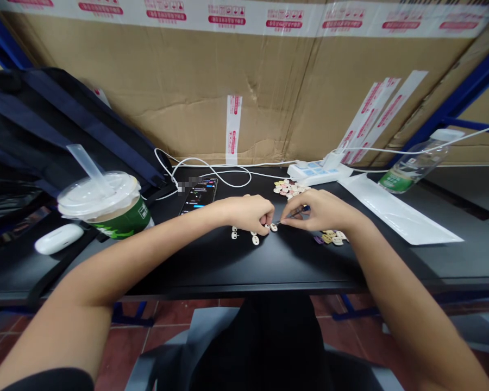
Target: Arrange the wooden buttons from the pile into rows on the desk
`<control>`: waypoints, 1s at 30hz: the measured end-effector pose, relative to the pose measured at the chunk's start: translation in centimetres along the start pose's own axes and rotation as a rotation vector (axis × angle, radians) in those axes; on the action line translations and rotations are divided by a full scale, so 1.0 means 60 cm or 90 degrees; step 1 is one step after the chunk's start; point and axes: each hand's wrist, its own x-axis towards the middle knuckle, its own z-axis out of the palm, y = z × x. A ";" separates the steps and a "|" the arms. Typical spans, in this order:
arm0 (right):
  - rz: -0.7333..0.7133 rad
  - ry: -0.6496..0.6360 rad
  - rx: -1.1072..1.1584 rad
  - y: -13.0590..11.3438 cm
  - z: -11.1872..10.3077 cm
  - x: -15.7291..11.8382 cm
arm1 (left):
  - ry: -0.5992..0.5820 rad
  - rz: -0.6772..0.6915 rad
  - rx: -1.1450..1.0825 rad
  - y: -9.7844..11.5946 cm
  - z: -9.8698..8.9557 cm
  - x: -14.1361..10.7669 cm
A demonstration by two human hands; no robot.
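My left hand (255,213) rests on the black table with its fingers closed, pinching a small cream button-like piece (267,227) that they partly cover. Right beside its fingertips lies another cream oval piece (274,227) with dark holes. In my right hand (320,209) is a thin dark pointed tool (287,219), whose tip reaches the oval piece; its exact kind is too small to tell. Nearer the front edge sits a loose cream piece (255,240), and a small white pair (234,232) lies left of it.
A pile of pale pieces (287,188) lies behind my hands, and purple, tan and cream pieces (332,237) lie under my right wrist. Around are a phone (199,195), lidded cup (118,212), white mouse (59,239), power strip (318,172), white packet (403,212) and bottle (415,163).
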 end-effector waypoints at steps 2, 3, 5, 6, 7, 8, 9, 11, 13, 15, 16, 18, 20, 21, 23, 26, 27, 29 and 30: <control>-0.003 0.020 -0.020 0.001 0.000 -0.001 | -0.001 -0.006 0.009 -0.001 -0.003 -0.001; -0.001 0.034 -0.035 0.002 -0.001 -0.001 | -0.001 -0.009 0.010 -0.002 -0.004 -0.002; 0.012 0.062 -0.068 0.003 0.000 0.000 | 0.001 -0.009 0.002 -0.007 -0.009 -0.003; 0.018 0.077 -0.084 0.004 0.001 0.000 | 0.005 -0.007 -0.004 -0.011 -0.011 -0.003; 0.024 0.092 -0.100 0.006 0.003 0.001 | 0.016 -0.005 -0.004 -0.015 -0.014 -0.004; 0.029 0.106 -0.114 0.007 0.005 0.003 | 0.032 -0.004 0.003 -0.020 -0.017 -0.004; 0.032 0.117 -0.128 0.009 0.008 0.005 | 0.057 -0.010 0.020 -0.025 -0.019 -0.003; 0.036 0.134 -0.150 0.012 0.014 0.009 | 0.112 -0.030 0.064 -0.036 -0.021 -0.002; 0.038 0.145 -0.160 0.015 0.020 0.013 | 0.150 -0.052 0.089 -0.047 -0.019 0.002; 0.037 0.154 -0.159 0.017 0.024 0.015 | 0.169 -0.072 0.094 -0.054 -0.013 0.007; 0.034 0.158 -0.157 0.017 0.025 0.016 | 0.171 -0.080 0.092 -0.057 -0.010 0.010; 0.029 0.164 -0.156 0.018 0.026 0.018 | 0.169 -0.096 0.087 -0.060 -0.003 0.014; 0.030 0.168 -0.156 0.018 0.026 0.018 | 0.164 -0.105 0.088 -0.060 0.002 0.017; 0.031 0.169 -0.156 0.018 0.025 0.018 | 0.161 -0.105 0.090 -0.059 0.004 0.018; 0.031 0.167 -0.153 0.018 0.026 0.018 | 0.155 -0.099 0.090 -0.058 0.006 0.018; 0.025 0.165 -0.145 0.018 0.027 0.018 | 0.150 -0.078 0.073 -0.057 0.007 0.019; 0.022 0.165 -0.142 0.018 0.028 0.019 | 0.147 -0.073 0.063 -0.058 0.008 0.020; 0.016 0.162 -0.134 0.018 0.029 0.019 | 0.138 -0.065 0.035 -0.059 0.009 0.021; 0.014 0.159 -0.131 0.018 0.030 0.020 | 0.133 -0.062 0.020 -0.060 0.009 0.022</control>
